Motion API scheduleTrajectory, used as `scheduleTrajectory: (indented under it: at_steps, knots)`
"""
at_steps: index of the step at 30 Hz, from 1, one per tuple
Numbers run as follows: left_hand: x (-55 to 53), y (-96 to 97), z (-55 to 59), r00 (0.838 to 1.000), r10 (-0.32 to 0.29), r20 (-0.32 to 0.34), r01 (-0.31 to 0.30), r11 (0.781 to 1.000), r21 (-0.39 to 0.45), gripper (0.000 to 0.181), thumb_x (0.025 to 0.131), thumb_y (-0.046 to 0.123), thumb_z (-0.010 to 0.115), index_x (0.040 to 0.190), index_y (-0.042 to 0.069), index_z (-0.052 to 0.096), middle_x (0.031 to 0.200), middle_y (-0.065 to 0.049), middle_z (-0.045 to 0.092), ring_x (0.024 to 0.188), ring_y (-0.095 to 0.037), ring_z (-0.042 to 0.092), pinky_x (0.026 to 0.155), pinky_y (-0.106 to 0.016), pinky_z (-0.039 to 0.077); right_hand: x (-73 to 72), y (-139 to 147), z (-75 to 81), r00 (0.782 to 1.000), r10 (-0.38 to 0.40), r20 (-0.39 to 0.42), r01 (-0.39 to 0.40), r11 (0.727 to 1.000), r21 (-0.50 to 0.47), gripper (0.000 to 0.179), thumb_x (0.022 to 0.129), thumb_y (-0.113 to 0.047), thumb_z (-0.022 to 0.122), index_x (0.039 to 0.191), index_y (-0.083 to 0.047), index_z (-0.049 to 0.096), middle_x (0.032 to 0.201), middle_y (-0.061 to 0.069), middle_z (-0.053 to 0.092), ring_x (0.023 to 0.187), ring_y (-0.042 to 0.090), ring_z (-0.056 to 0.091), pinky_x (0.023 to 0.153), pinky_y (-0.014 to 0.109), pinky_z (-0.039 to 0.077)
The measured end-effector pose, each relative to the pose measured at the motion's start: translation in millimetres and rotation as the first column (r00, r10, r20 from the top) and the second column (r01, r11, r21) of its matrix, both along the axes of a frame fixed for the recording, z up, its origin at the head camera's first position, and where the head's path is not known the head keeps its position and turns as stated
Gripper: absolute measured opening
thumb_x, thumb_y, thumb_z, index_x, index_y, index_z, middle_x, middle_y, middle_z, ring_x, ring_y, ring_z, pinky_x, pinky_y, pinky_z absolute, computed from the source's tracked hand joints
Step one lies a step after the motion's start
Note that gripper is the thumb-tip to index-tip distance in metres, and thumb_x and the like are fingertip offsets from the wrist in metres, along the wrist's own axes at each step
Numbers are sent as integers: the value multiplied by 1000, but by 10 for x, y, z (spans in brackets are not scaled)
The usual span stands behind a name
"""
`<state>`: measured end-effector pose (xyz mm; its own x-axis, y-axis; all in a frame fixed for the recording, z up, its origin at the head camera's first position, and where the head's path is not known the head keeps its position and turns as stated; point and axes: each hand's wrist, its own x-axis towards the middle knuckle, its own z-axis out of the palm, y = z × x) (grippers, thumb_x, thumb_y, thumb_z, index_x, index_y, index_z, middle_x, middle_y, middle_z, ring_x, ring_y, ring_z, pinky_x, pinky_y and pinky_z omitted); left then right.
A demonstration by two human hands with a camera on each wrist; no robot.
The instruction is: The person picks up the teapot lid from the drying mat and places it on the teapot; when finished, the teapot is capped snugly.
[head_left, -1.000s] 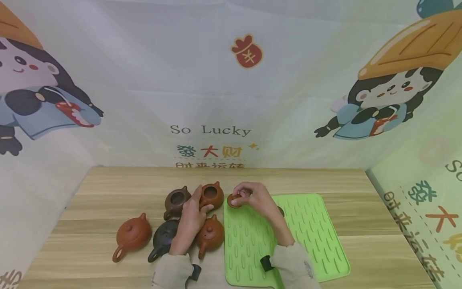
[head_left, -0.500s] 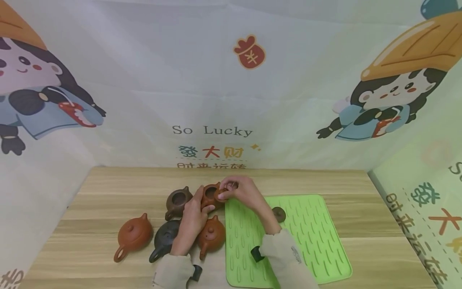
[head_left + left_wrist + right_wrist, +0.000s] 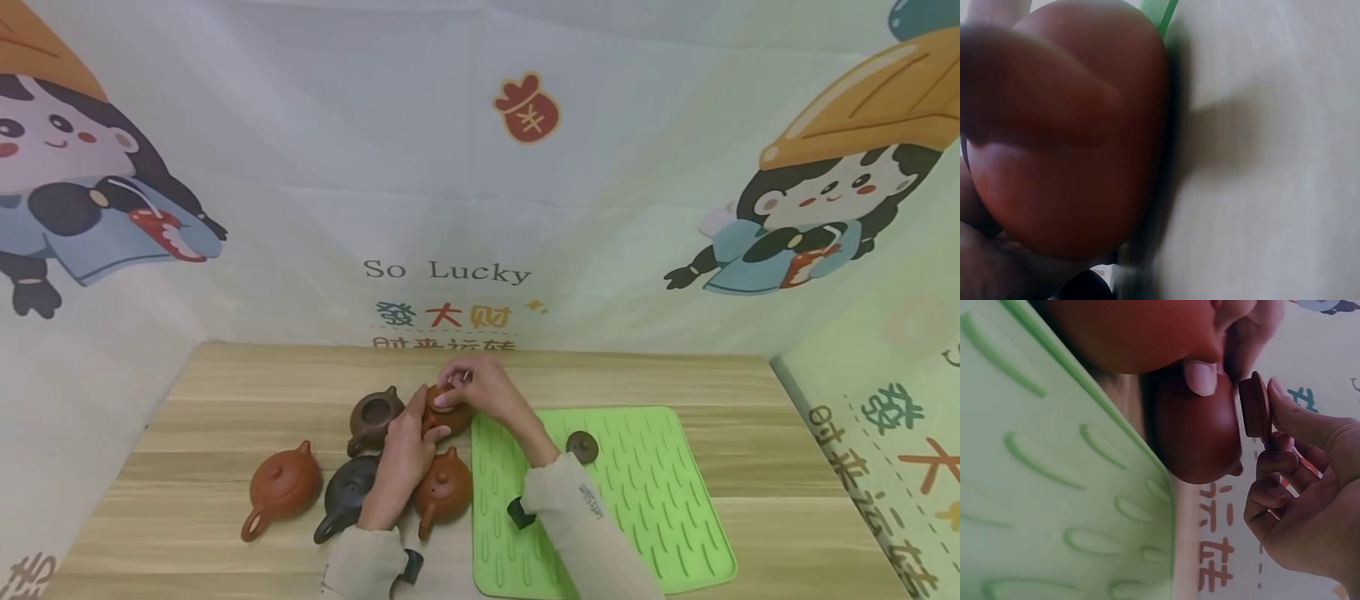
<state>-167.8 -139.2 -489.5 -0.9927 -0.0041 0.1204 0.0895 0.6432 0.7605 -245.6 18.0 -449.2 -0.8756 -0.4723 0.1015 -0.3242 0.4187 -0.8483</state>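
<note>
My left hand (image 3: pixel 408 442) holds a reddish-brown teapot (image 3: pixel 452 422) at its side. The left wrist view shows the thumb lying across the teapot's rounded body (image 3: pixel 1072 200). My right hand (image 3: pixel 486 390) pinches a round lid (image 3: pixel 1255 406) of the same colour between thumb and fingers. In the right wrist view the lid is just off the teapot's mouth, a narrow gap between them. Close in front of the held pot stands another orange-brown teapot (image 3: pixel 444 487), its lid on. A dark brown teapot (image 3: pixel 377 412) without a lid is left of my left hand.
A black teapot (image 3: pixel 349 493) is partly behind my left forearm, and an orange-brown one (image 3: pixel 285 485) stands farther left. A dark brown lid (image 3: pixel 582 447) lies on the green ribbed mat (image 3: pixel 660 500) at right. Printed cloth (image 3: pixel 420 167) rises behind the wooden table (image 3: pixel 187 467).
My right hand has carried the lid left from above the mat to over the held teapot's mouth. The dark lid on the mat has come into full sight. My left hand stays on the teapot.
</note>
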Motion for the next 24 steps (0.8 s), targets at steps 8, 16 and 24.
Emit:
scheduleTrajectory:
  at_steps: [8, 16, 24]
  knots:
    - [-4, -1, 12, 1000, -2, -1, 2, 1000, -7, 64, 100, 1, 77, 157, -7, 49, 143, -35, 66, 131, -54, 65, 104, -67, 56, -7, -55, -36, 1000, -11, 7, 11, 1000, -1, 11, 91, -6, 89, 95, -2, 79, 73, -5, 53, 71, 8, 48, 68, 21, 41]
    - [11, -22, 20, 1000, 1, 9, -1, 1000, -11, 64, 101, 2, 77, 157, -7, 49, 142, -35, 66, 131, -54, 65, 103, -67, 56, 6, -80, -66, 999, -34, 31, 32, 998, 54, 9, 94, -7, 86, 95, -3, 78, 74, -4, 53, 69, 9, 46, 66, 21, 38]
    - [0, 9, 1, 1000, 7, 9, -7, 1000, -13, 66, 101, 2, 77, 158, -10, 46, 146, -37, 63, 133, -55, 63, 106, -67, 55, 29, -58, -102, 998, -53, 23, 52, 997, 55, 11, 94, -7, 87, 99, -2, 78, 75, -3, 54, 71, 9, 48, 66, 21, 40]
